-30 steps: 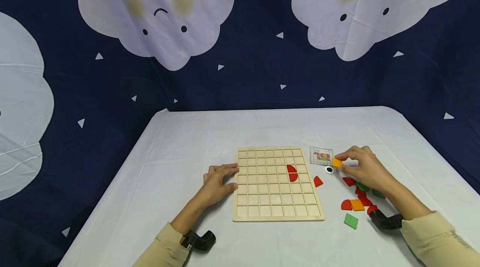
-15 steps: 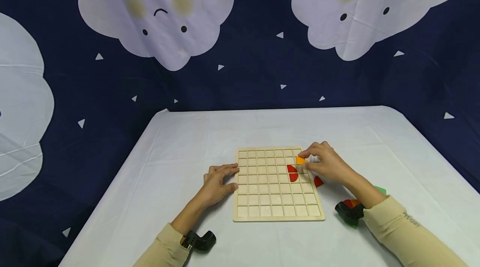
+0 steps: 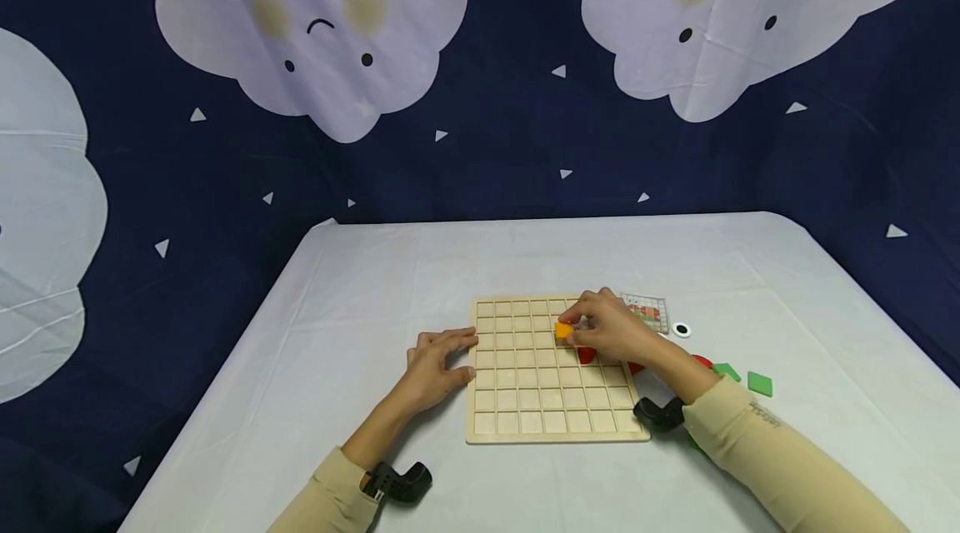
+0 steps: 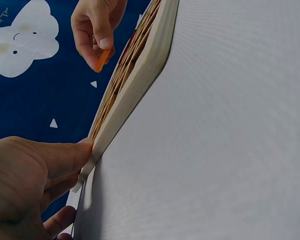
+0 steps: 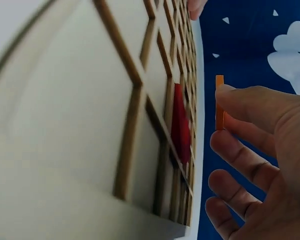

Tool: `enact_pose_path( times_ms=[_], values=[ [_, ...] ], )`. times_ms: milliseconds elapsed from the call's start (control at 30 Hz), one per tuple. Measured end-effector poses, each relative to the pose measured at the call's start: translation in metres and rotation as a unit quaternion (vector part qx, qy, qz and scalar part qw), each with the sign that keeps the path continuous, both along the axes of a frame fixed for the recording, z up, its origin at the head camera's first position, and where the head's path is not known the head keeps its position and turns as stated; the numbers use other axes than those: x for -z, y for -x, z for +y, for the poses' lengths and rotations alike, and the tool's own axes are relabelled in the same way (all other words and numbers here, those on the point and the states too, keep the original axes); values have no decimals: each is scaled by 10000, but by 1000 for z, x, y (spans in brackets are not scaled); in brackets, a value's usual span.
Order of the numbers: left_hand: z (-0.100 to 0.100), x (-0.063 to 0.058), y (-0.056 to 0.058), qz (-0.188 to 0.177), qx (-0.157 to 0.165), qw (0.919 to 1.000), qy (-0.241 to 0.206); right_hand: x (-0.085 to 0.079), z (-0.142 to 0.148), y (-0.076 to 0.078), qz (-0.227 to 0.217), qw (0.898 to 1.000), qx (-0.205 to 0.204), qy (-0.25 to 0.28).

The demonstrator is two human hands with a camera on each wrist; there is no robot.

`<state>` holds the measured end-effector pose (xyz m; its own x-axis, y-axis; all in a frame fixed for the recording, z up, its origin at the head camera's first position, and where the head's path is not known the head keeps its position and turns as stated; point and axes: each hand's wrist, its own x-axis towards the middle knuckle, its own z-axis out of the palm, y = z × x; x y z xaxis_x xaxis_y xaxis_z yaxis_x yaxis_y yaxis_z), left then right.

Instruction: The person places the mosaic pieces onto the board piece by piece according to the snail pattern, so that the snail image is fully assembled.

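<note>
My right hand (image 3: 618, 331) pinches a flat orange square tile (image 3: 562, 331) between thumb and fingers. In the right wrist view the orange tile (image 5: 219, 102) is edge-on, held above the wooden grid board (image 3: 558, 438) and apart from it. Below the fingers, a red curved tile (image 3: 586, 356) lies in the grid; the hand covers the other red one beside it. My left hand (image 3: 435, 371) rests against the board's left edge. The left wrist view has its thumb (image 4: 65, 159) touching that edge, other fingers lower down.
A small pattern card (image 3: 651, 312) lies past the board's right side, beside a white disc with a black centre (image 3: 681, 331). Green tiles (image 3: 760, 384) and red tiles (image 3: 703, 361) lie farther right, some hidden by my right arm. All sit on a white-covered table (image 3: 360, 283).
My right hand has carried the orange tile leftward from beside the card to over the board. The white disc now lies slightly farther right. My left hand has stayed put.
</note>
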<state>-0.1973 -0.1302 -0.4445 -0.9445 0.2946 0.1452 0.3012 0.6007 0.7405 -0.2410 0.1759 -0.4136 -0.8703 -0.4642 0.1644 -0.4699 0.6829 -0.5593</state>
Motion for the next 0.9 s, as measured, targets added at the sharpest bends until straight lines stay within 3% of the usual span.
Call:
enact_pose_path(
  times_ms=[433,900],
  values=[
    [0,0,-1,21,-5,10000,-17,5,-3,3,-106,9988,-25,-479],
    [0,-1,-1,-80,-34,10000,-34,6,-3,3,21,9985,-61,-552]
  ],
)
